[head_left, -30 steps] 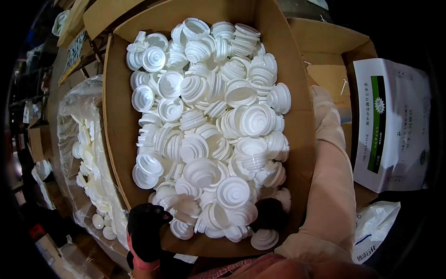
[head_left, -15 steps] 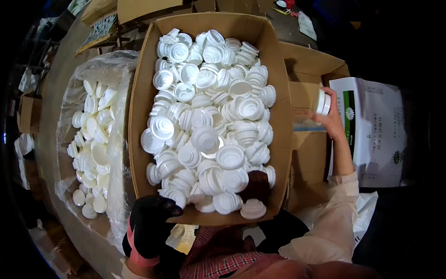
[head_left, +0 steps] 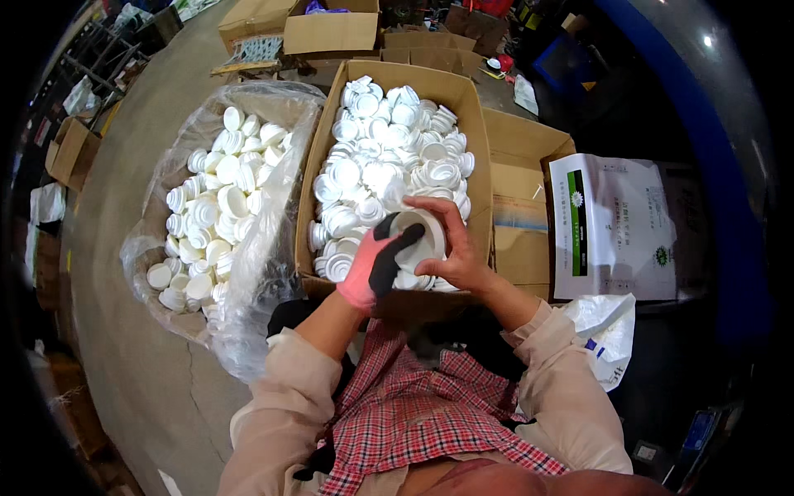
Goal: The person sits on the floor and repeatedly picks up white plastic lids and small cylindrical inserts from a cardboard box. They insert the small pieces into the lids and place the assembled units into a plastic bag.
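Above the near end of a cardboard box, my two hands meet on a white round plastic cap. My left hand, in a pink glove with black fingers, grips the cap's left side, its thumb lying across the cap. Bare, my right hand curls around the opposite side with thumb and fingers. A heap of similar stepped white caps fills the box below. Part of the cap's outline is hidden behind the fingers.
To the left stands a plastic-lined box holding more white caps. An open carton adjoins the main box on the right, beside a printed white carton. A white plastic bag lies nearer me. More cartons stand behind.
My right hand has come left from over the open carton, bringing a white cap. My left hand has left the box's near-left corner and joined it. The whole view has shifted.
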Motion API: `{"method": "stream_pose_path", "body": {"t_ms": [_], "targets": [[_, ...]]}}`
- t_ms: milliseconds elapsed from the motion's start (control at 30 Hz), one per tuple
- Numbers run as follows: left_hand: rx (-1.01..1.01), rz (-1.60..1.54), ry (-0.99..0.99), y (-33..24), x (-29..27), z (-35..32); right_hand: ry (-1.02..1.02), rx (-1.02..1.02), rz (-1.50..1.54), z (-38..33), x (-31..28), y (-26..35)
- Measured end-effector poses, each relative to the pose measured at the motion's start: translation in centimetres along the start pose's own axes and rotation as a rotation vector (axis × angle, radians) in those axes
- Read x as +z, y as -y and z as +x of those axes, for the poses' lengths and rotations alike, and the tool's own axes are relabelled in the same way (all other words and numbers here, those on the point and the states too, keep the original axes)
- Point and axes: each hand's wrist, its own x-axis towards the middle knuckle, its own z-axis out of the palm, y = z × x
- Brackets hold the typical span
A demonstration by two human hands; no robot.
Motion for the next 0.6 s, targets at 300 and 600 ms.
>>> {"method": "stream_pose_path", "body": {"t_ms": [300,600], "targets": [[0.079,0.704,-0.136,-2.3,0.2,-2.4,0.091,-0.243,-1.2,-2.4,0.2,3.5],[-0.037,0.784,-0.175,-1.9,1.3,-1.8,0.032,-0.146,-1.453,-4.4,2.5,-0.4]]}}
